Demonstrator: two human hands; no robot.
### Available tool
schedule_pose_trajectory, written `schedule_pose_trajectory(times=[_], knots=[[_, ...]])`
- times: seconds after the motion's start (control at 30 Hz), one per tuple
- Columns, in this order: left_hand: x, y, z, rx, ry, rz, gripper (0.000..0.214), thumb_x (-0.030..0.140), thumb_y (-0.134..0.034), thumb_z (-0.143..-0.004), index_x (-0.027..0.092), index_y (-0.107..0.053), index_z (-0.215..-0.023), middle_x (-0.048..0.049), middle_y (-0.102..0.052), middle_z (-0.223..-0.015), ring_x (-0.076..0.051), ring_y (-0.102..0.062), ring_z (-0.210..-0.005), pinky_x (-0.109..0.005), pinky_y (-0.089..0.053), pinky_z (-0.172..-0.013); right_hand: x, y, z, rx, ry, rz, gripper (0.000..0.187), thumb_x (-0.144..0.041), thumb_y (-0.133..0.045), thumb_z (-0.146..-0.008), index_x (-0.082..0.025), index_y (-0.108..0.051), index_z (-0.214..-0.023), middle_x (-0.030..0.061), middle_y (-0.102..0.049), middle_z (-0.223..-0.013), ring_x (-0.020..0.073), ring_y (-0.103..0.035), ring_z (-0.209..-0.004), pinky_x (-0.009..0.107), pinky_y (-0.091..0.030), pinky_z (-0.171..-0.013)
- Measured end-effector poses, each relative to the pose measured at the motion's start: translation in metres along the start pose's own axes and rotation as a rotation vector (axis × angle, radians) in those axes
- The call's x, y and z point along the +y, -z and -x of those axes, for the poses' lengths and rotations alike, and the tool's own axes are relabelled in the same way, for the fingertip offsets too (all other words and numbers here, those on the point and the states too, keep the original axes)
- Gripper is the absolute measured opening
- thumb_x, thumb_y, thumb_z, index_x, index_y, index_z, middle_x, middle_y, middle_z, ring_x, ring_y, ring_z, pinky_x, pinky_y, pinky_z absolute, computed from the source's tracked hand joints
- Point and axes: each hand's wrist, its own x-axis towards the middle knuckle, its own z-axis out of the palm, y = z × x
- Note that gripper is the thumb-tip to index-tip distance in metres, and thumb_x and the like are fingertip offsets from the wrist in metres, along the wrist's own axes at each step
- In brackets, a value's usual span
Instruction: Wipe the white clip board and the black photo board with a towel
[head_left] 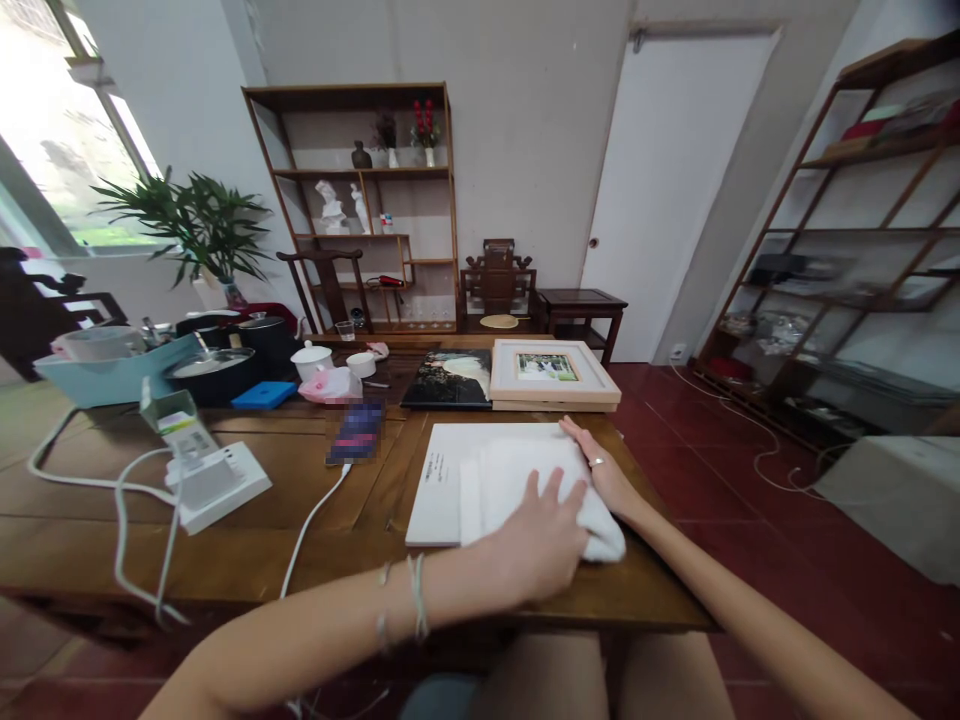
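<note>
A folded white cloth (510, 480) lies on a flat white board (435, 500) with small dark print along its left side. My left hand (544, 530), a bracelet at its wrist, rests on top of the cloth with its fingers spread and slightly bent. At the right edge of the board and cloth is my right hand (604, 475), fingers stretched out and a ring on one of them. The cloth hides most of the board's right half, and a loose corner of it hangs past the board's near right edge.
Beyond the board lie a framed picture (611, 393) and a dark photo panel (442, 380). On the left are a phone (356, 432) on a cable, a power strip (225, 488), a blue box (264, 394), pots (210, 372), and a light-blue bin (112, 380). The wooden table (337, 560) ends at right.
</note>
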Motion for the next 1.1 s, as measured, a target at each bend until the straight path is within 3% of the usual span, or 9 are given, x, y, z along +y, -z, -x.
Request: schedule_pose_trajectory(times=[0.1, 0.2, 0.37, 0.47, 0.57, 0.63, 0.77, 1.0, 1.1], knots=[[0.025, 0.009, 0.026, -0.071, -0.006, 0.049, 0.029, 0.024, -0.042, -0.081, 0.014, -0.065, -0.096, -0.0176, -0.034, -0.137, -0.044, -0.031, -0.122, -0.061, -0.030, -0.091, -0.001, -0.002, 0.001, -0.078, 0.024, 0.111, 0.051, -0.052, -0.030, -0.086, -0.022, -0.049, -0.122, 0.0057, -0.038, -0.136, 0.0196, -0.029, -0.128, 0.043, -0.017, -0.108], [0.018, 0.016, 0.039, -0.121, 0.084, 0.111, 0.030, 0.022, -0.039, -0.082, 0.015, -0.063, -0.100, -0.0149, -0.036, -0.137, -0.041, -0.030, -0.124, -0.060, -0.031, -0.091, 0.001, -0.005, 0.002, -0.161, 0.092, 0.240, 0.046, -0.047, -0.037, -0.086, -0.020, -0.053, -0.118, 0.0075, -0.043, -0.133, 0.0209, -0.029, -0.128, 0.044, -0.021, -0.107], [-0.045, 0.014, 0.035, -0.141, 0.324, 0.133, 0.036, 0.015, -0.038, -0.082, 0.017, -0.053, -0.115, -0.0121, -0.036, -0.138, -0.032, -0.031, -0.126, -0.052, -0.034, -0.093, 0.007, -0.007, 0.003, -0.172, 0.168, 0.346, 0.043, -0.041, -0.044, -0.084, -0.021, -0.050, -0.121, 0.0081, -0.043, -0.133, 0.0220, -0.031, -0.127, 0.047, -0.024, -0.104], [-0.089, 0.003, 0.035, -0.067, 0.407, 0.082, 0.036, 0.014, -0.035, -0.084, 0.017, -0.052, -0.116, -0.0103, -0.033, -0.139, -0.029, -0.029, -0.127, -0.050, -0.032, -0.096, 0.007, -0.006, 0.003, -0.180, 0.173, 0.355, 0.043, -0.039, -0.045, -0.083, -0.020, -0.049, -0.122, 0.0084, -0.041, -0.134, 0.0221, -0.030, -0.127, 0.046, -0.025, -0.104], [-0.122, -0.009, 0.040, -0.068, 0.374, 0.036, 0.033, 0.016, -0.038, -0.083, 0.018, -0.055, -0.111, -0.0089, -0.031, -0.141, -0.030, -0.025, -0.129, -0.051, -0.025, -0.099, 0.006, -0.006, 0.004, -0.188, 0.165, 0.352, 0.044, -0.038, -0.045, -0.083, -0.018, -0.049, -0.122, 0.0094, -0.041, -0.134, 0.0217, -0.029, -0.127, 0.045, -0.024, -0.105], [-0.132, -0.013, 0.043, -0.091, 0.321, 0.047, 0.031, 0.020, -0.040, -0.084, 0.020, -0.058, -0.109, -0.0085, -0.028, -0.142, -0.030, -0.021, -0.130, -0.052, -0.022, -0.100, 0.005, -0.005, 0.004, -0.187, 0.160, 0.347, 0.043, -0.038, -0.045, -0.083, -0.018, -0.049, -0.122, 0.0094, -0.042, -0.133, 0.0214, -0.029, -0.127, 0.044, -0.024, -0.105], [-0.115, -0.005, 0.052, -0.131, 0.298, 0.109, 0.031, 0.024, -0.037, -0.087, 0.024, -0.058, -0.110, -0.0076, -0.026, -0.143, -0.030, -0.018, -0.131, -0.054, -0.021, -0.100, 0.004, -0.005, 0.005, -0.185, 0.154, 0.344, 0.043, -0.038, -0.044, -0.083, -0.020, -0.049, -0.122, 0.0083, -0.041, -0.134, 0.0214, -0.029, -0.128, 0.045, -0.024, -0.105], [-0.034, 0.040, 0.103, -0.261, 0.264, 0.225, 0.023, 0.015, -0.047, -0.081, 0.021, -0.064, -0.095, -0.0051, -0.026, -0.143, -0.031, -0.020, -0.131, -0.051, -0.027, -0.100, 0.006, -0.006, 0.004, -0.172, 0.182, 0.363, 0.040, -0.036, -0.045, -0.083, -0.022, -0.050, -0.120, 0.0078, -0.043, -0.133, 0.0219, -0.032, -0.126, 0.046, -0.026, -0.104], [-0.028, 0.044, 0.112, -0.270, 0.267, 0.272, 0.024, 0.015, -0.048, -0.080, 0.022, -0.064, -0.096, -0.0030, -0.023, -0.144, -0.030, -0.018, -0.131, -0.049, -0.026, -0.102, 0.005, -0.006, 0.005, -0.169, 0.175, 0.365, 0.041, -0.037, -0.045, -0.083, -0.019, -0.051, -0.120, 0.0091, -0.043, -0.132, 0.0222, -0.031, -0.126, 0.045, -0.026, -0.104]])
